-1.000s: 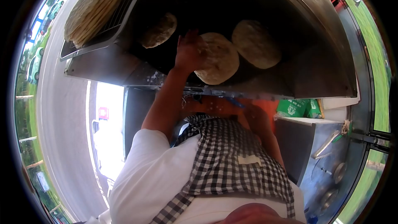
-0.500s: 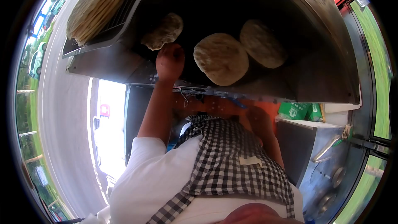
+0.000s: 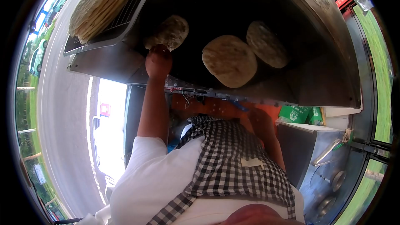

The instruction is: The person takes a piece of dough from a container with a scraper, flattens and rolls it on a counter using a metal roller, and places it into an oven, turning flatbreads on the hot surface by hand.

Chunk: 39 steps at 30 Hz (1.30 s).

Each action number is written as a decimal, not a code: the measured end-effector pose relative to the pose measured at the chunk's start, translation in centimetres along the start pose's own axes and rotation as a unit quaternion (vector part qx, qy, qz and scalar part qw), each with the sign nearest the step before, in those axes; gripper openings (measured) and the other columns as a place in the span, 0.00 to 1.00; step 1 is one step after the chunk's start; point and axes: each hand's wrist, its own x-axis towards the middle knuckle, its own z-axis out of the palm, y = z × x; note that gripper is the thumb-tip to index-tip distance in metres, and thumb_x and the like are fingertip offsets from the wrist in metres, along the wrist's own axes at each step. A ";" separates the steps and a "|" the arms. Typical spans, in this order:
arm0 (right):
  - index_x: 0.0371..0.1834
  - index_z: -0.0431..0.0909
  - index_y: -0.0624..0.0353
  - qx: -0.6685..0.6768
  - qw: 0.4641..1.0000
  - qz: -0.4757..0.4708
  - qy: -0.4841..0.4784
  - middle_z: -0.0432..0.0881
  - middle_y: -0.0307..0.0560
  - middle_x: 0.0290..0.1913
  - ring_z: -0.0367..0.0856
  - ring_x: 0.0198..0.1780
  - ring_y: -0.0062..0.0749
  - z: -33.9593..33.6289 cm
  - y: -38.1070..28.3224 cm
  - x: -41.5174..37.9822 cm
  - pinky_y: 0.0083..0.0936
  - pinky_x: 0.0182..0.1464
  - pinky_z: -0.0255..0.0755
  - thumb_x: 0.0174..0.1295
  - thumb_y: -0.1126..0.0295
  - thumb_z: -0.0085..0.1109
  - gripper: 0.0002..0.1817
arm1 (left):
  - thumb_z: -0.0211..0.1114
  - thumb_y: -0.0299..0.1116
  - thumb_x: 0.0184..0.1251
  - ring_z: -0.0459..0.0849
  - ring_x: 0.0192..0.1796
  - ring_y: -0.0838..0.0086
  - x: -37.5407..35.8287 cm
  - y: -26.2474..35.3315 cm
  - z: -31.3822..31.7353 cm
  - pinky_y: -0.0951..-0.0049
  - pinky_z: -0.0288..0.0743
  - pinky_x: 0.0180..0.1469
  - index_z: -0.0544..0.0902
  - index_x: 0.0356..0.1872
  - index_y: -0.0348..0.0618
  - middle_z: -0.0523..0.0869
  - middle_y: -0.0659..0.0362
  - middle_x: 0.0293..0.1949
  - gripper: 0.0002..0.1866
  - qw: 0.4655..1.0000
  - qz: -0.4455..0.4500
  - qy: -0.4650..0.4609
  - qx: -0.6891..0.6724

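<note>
My left hand (image 3: 158, 60) reaches up into a dark oven (image 3: 216, 4) and is closed on the lower edge of the left flatbread (image 3: 171, 30), which sticks to the oven wall. A larger round flatbread (image 3: 229, 60) sits in the middle and a third flatbread (image 3: 267, 43) lies to its right, both apart from my hand. My right forearm (image 3: 266, 133) runs along my checked apron (image 3: 233, 158); its hand is hidden.
A stack of baked flatbreads (image 3: 100, 6) rests on a wire rack (image 3: 125, 14) at the upper left. Beside my right side stand a steel cabinet (image 3: 316, 158) and green bags (image 3: 296, 112). A street with parked cars lies at the far left.
My left hand has left the middle flatbread, moved left along the oven's edge and closed on the left flatbread.
</note>
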 end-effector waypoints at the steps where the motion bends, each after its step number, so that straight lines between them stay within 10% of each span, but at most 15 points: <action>1: 0.58 0.85 0.63 -0.003 1.000 0.002 -0.001 0.88 0.64 0.52 0.89 0.53 0.60 0.0 0.0 0.0 0.44 0.54 0.83 0.72 0.70 0.62 0.15 | 0.66 0.33 0.66 0.90 0.46 0.46 0.2 -0.2 0.1 0.48 0.85 0.48 0.89 0.41 0.45 0.90 0.46 0.42 0.08 1.000 -0.004 0.002 0.002; 11: 0.58 0.85 0.64 0.008 1.000 0.018 0.002 0.88 0.64 0.51 0.90 0.52 0.58 -0.1 -0.1 -0.4 0.43 0.52 0.83 0.73 0.67 0.64 0.16 | 0.61 0.45 0.72 0.91 0.51 0.44 0.9 0.3 2.5 0.47 0.86 0.57 0.92 0.42 0.45 0.92 0.44 0.46 0.17 0.946 0.028 -0.291 0.138; 22: 0.54 0.85 0.62 0.002 1.000 0.006 0.016 0.88 0.64 0.49 0.89 0.50 0.61 0.1 0.1 -0.9 0.46 0.49 0.82 0.72 0.66 0.64 0.13 | 0.70 0.38 0.65 0.92 0.45 0.49 -0.2 0.9 -2.2 0.51 0.86 0.47 0.92 0.43 0.49 0.92 0.48 0.43 0.10 0.996 0.006 -0.072 -0.046; 39: 0.57 0.85 0.60 -0.006 0.999 0.030 -0.014 0.88 0.64 0.54 0.88 0.55 0.62 2.1 -0.9 -0.9 0.47 0.53 0.82 0.73 0.64 0.63 0.16 | 0.78 0.57 0.60 0.92 0.51 0.56 2.3 4.1 0.4 0.55 0.85 0.57 0.91 0.53 0.53 0.92 0.52 0.48 0.26 0.959 0.024 -0.270 0.080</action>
